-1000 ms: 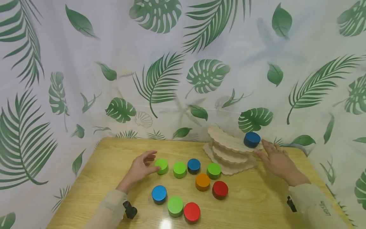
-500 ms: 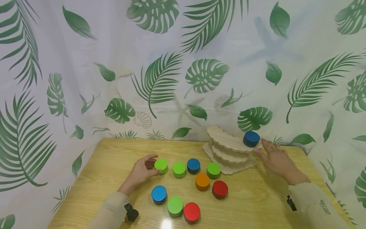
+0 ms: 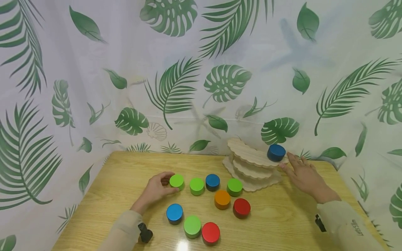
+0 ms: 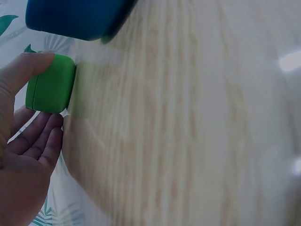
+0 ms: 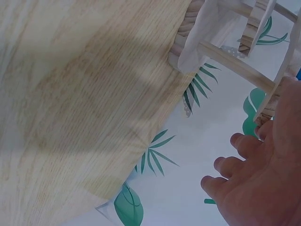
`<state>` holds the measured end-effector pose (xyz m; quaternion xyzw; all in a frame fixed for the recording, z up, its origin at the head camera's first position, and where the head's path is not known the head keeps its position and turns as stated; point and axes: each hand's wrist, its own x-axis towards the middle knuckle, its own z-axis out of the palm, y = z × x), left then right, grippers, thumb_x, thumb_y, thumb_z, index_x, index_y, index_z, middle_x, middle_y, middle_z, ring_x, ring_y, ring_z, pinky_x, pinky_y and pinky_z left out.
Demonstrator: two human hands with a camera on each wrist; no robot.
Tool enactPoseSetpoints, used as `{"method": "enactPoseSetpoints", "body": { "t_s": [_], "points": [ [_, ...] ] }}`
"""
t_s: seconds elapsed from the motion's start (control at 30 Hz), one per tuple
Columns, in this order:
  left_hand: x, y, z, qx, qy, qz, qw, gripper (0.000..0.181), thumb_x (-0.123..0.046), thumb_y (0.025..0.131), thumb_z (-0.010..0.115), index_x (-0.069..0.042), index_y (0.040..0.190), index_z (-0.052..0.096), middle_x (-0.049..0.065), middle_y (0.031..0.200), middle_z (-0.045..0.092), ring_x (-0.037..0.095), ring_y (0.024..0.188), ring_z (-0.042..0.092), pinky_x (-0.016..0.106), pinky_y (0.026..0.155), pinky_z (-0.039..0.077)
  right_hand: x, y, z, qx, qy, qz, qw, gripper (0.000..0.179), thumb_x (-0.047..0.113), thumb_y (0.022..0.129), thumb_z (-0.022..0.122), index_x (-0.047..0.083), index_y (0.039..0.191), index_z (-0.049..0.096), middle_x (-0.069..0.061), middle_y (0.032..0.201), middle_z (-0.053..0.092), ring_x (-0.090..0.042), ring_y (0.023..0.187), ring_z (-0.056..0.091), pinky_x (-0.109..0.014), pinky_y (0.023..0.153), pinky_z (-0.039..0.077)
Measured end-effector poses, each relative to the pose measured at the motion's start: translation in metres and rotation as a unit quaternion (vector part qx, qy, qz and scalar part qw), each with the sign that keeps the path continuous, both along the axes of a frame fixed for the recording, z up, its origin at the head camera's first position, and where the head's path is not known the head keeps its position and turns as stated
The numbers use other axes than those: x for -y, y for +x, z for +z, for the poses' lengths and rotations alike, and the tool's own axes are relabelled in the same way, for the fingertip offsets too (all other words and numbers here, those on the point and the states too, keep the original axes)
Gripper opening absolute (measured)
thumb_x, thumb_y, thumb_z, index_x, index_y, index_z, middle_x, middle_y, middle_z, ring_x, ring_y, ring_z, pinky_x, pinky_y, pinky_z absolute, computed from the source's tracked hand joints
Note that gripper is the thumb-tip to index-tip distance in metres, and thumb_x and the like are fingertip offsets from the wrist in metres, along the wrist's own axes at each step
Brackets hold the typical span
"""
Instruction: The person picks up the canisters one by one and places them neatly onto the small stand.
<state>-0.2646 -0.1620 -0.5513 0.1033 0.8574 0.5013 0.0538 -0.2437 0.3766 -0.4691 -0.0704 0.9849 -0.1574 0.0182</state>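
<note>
My left hand is at a light green round block, the leftmost in the back row. Its thumb lies on the near side and its fingers reach round the far side; the left wrist view shows the thumb against the green block. My right hand touches the right end of the top tier of a wooden scalloped stand, its fingers fairly straight. Beside those fingertips a dark blue round block sits on that tier. In the right wrist view, the right hand meets the tier's end.
More round blocks stand on the wooden table: green, blue, green, orange, red. Nearer are a light blue one, a green one and a red one. A leaf-patterned cloth hangs behind.
My left hand has closed in round the leftmost green block, thumb sliding along its near side and fingers lowering behind it. The right hand and the stand stay where they were.
</note>
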Motion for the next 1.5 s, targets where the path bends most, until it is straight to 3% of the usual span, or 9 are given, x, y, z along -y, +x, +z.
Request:
{"method": "enactPoseSetpoints", "body": {
  "t_s": [0.37,0.8,1.0,1.5],
  "points": [
    [-0.001,-0.001,-0.002,-0.007,-0.021,0.006,0.9997,0.062,-0.023,0.082,0.093,-0.007,0.137,0.067,0.009,0.133,0.07,0.023,0.115,0.067,0.045,0.102,0.056,0.002,0.002,0.0,-0.009,0.005,0.0,1.0,0.08,0.052,0.114,0.031,-0.008,0.164,0.017,-0.046,0.16,0.026,-0.074,0.143,0.019,-0.085,0.111,0.021],
    [0.001,-0.001,0.007,0.009,0.021,0.015,0.9996,0.062,-0.018,0.084,0.09,-0.003,0.138,0.064,0.012,0.127,0.072,0.023,0.11,0.071,0.038,0.095,0.06,0.001,0.002,-0.002,-0.003,-0.003,-0.002,1.0,0.083,0.055,0.113,0.03,-0.008,0.164,0.015,-0.044,0.161,0.025,-0.073,0.144,0.018,-0.085,0.111,0.019],
    [-0.005,-0.004,0.019,0.003,0.032,0.014,0.9994,0.065,-0.021,0.084,0.09,-0.005,0.141,0.063,0.011,0.13,0.071,0.022,0.109,0.071,0.038,0.095,0.06,0.004,0.003,0.002,-0.009,0.001,0.002,1.0,0.081,0.053,0.114,0.032,-0.009,0.164,0.017,-0.045,0.161,0.026,-0.074,0.143,0.019,-0.085,0.111,0.021],
    [-0.047,-0.014,0.055,-0.054,0.031,-0.046,0.997,0.058,-0.023,0.085,0.089,-0.01,0.137,0.067,0.005,0.124,0.073,0.018,0.104,0.07,0.034,0.093,0.059,-0.001,0.0,-0.004,-0.021,0.005,0.008,0.9997,0.08,0.052,0.114,0.032,-0.009,0.164,0.018,-0.045,0.16,0.027,-0.076,0.142,0.019,-0.082,0.113,0.021]
  ]
}}
